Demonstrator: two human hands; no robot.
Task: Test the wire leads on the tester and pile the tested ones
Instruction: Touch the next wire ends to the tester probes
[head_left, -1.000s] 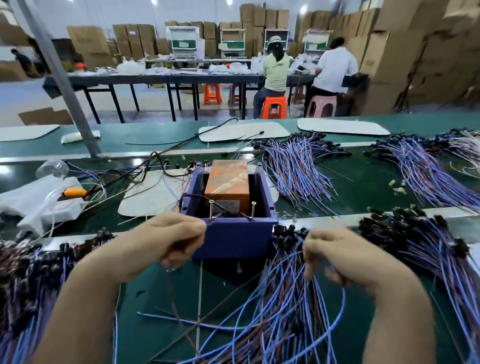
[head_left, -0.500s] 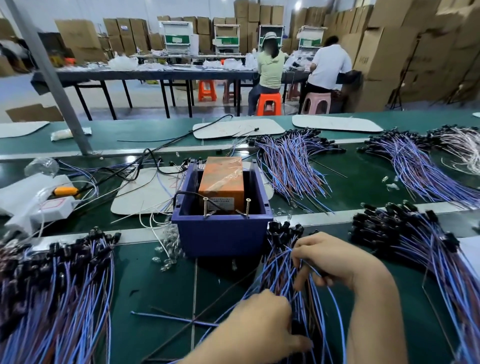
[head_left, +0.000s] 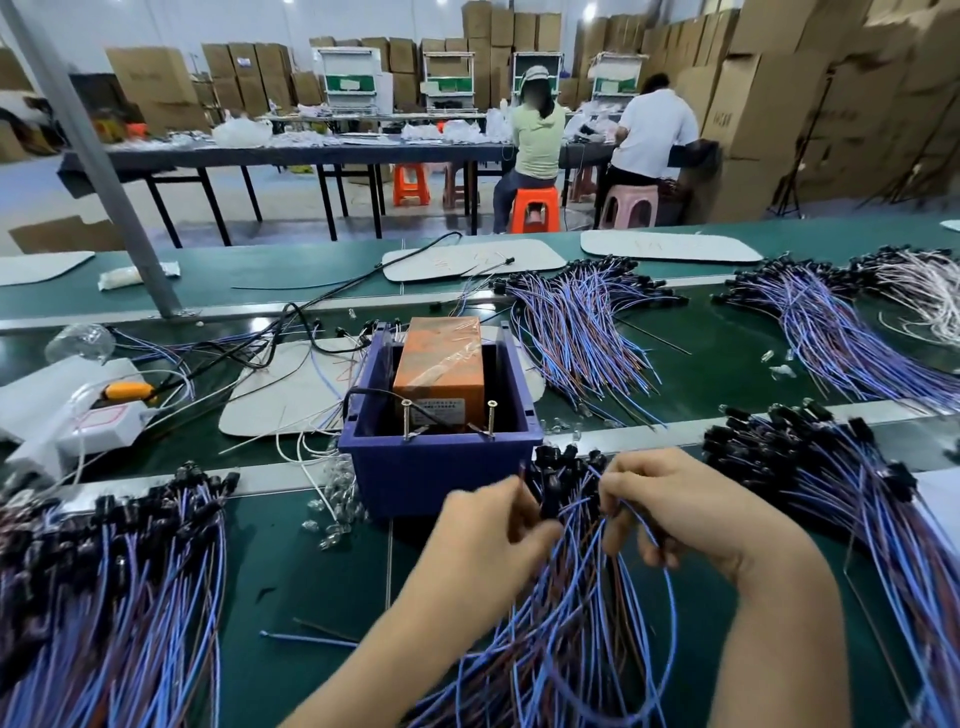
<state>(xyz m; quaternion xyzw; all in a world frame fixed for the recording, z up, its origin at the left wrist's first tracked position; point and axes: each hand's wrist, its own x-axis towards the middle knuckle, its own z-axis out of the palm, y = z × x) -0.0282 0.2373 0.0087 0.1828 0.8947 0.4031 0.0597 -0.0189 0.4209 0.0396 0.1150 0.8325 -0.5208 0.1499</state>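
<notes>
Up from the frame's lower edge, the left hand (head_left: 483, 540) has come level with the right hand (head_left: 691, 509) at the leads (head_left: 571, 597), which are heaped on the belt (head_left: 311, 597) just before the tester (head_left: 441, 467). Both hands pinch leads, the left a brown end, the right a few blue strands. They look light, limp and prone to tangle, so each is probably best taken near one end and drawn out singly. Another heap (head_left: 114, 571) lies to the left.
</notes>
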